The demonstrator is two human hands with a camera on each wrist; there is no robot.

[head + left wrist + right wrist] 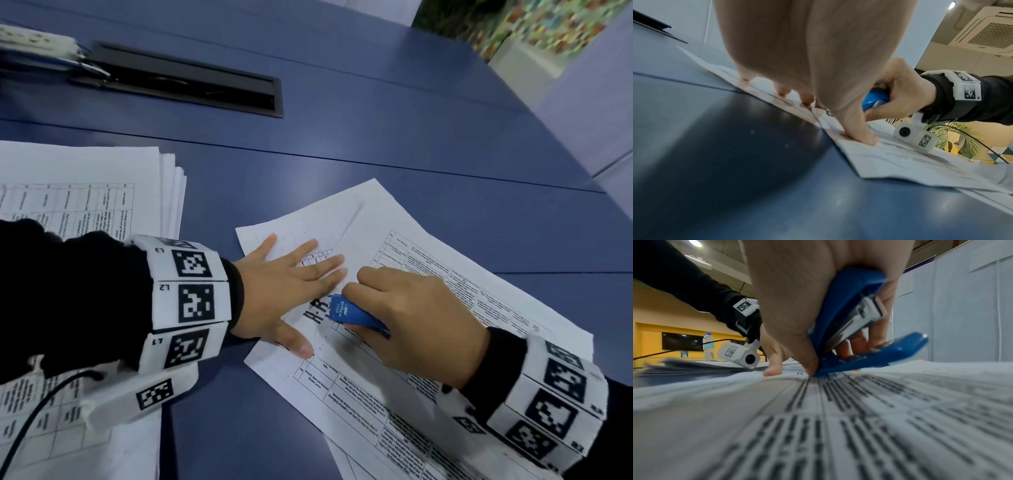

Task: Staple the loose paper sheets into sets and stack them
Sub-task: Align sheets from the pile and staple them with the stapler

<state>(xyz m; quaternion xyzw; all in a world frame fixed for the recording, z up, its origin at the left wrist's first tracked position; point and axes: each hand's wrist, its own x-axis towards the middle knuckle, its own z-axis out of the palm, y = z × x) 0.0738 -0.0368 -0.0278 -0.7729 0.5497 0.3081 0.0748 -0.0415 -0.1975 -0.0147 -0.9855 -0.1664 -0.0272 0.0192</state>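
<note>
Loose printed sheets (394, 346) lie fanned on the blue table (376, 137) in front of me. My left hand (291, 284) lies flat on their upper left corner, fingers straight and spread, thumb tip pressing the paper (865, 138). My right hand (411, 318) grips a small blue stapler (352, 313) just right of the left fingers. In the right wrist view the stapler (851, 321) is tilted, its hinge end resting on the sheets (838, 418) and its mouth gaping with no paper in it. The left hand (772, 360) shows behind it.
A thick stack of printed sheets (85, 205) sits at the left, under my left forearm. A black cable slot (181, 85) is set into the table farther back. A water bottle (708, 345) stands in the distance. The table's right edge (603, 192) runs close by.
</note>
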